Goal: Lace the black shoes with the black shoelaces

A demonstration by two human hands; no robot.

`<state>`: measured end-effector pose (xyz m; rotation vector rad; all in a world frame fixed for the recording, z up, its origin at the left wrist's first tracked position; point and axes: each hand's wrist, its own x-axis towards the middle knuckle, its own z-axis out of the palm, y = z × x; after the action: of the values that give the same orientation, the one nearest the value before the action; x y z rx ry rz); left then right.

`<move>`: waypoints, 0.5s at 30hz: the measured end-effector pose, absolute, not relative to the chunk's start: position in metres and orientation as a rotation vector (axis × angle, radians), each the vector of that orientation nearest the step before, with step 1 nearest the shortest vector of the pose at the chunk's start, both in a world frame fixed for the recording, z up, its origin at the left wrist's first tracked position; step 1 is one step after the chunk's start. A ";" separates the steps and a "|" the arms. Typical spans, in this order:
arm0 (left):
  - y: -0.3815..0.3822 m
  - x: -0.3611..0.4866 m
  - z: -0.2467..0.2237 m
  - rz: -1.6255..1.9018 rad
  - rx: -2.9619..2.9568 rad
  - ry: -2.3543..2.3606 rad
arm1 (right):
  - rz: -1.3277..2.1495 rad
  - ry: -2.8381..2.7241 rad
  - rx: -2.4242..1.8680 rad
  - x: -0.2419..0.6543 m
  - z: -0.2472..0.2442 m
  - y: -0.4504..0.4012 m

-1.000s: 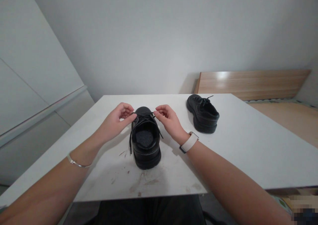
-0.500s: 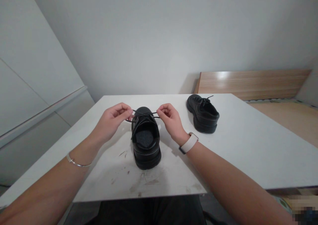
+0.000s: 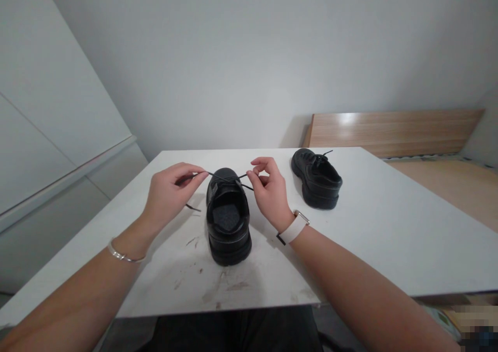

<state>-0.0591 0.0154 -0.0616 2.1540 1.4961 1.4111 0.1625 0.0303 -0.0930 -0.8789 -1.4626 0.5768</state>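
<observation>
A black lace-up shoe (image 3: 229,245) stands upright in front of me, its heel toward me and its toe away. To its left, my left hand (image 3: 171,188) pinches one end of the black shoelace (image 3: 218,176), and a loose tip hangs below the fingers. On the other side, my right hand (image 3: 270,188) holds the lace between thumb and forefinger, with the remaining fingers loosely curled. The lace crosses over the shoe's tongue between both hands. Any knot there is too small to make out.
A second black shoe (image 3: 319,181), its lace tied, stands farther back on the right. Both shoes rest on a white table (image 3: 389,227) with dirt marks near its front edge. A wooden headboard (image 3: 389,131) and a bed are behind the right side.
My left hand has shifted slightly left, drawing the lace out. The lace lies tighter across the shoe, and my right hand's other fingers have lifted a little.
</observation>
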 end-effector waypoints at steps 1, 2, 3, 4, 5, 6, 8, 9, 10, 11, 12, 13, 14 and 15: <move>0.015 -0.059 -0.062 1.409 2.190 1.510 | 0.479 -1.504 -0.918 0.164 -0.090 0.027; 0.015 -0.059 -0.062 1.405 2.203 1.518 | 0.380 -1.546 -0.958 0.166 -0.088 0.024; 0.015 -0.059 -0.063 1.399 2.194 1.523 | 0.281 -1.583 -0.995 0.167 -0.084 0.021; 0.014 -0.059 -0.062 1.395 2.170 1.526 | 0.189 -1.613 -1.022 0.169 -0.081 0.019; 0.014 -0.058 -0.062 1.394 2.141 1.527 | 0.117 -1.636 -1.036 0.171 -0.078 0.017; 0.013 -0.057 -0.061 1.393 2.116 1.522 | 0.070 -1.651 -1.035 0.172 -0.076 0.015; 0.012 -0.055 -0.059 1.390 2.076 1.487 | 0.038 -1.663 -0.997 0.175 -0.073 0.014; 0.012 -0.054 -0.058 1.385 2.056 1.459 | 0.032 -1.661 -0.971 0.176 -0.072 0.014; 0.011 -0.054 -0.057 1.377 2.035 1.428 | 0.021 -1.655 -0.950 0.176 -0.072 0.014; 0.011 -0.053 -0.056 1.365 2.015 1.399 | 0.008 -1.649 -0.933 0.176 -0.072 0.015; 0.011 -0.052 -0.055 1.353 1.994 1.376 | 0.006 -1.646 -0.913 0.176 -0.072 0.016; 0.010 -0.052 -0.055 1.344 1.972 1.359 | 0.032 -1.641 -0.887 0.176 -0.073 0.017; 0.010 -0.052 -0.054 1.335 1.952 1.348 | 0.093 -1.631 -0.853 0.176 -0.073 0.018; 0.011 -0.052 -0.054 1.328 1.932 1.342 | 0.181 -1.611 -0.812 0.175 -0.074 0.019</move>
<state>-0.0516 0.0106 -0.0543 1.9320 1.3417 1.3284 0.1753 0.0188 -0.0737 -0.8121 -1.6109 0.1812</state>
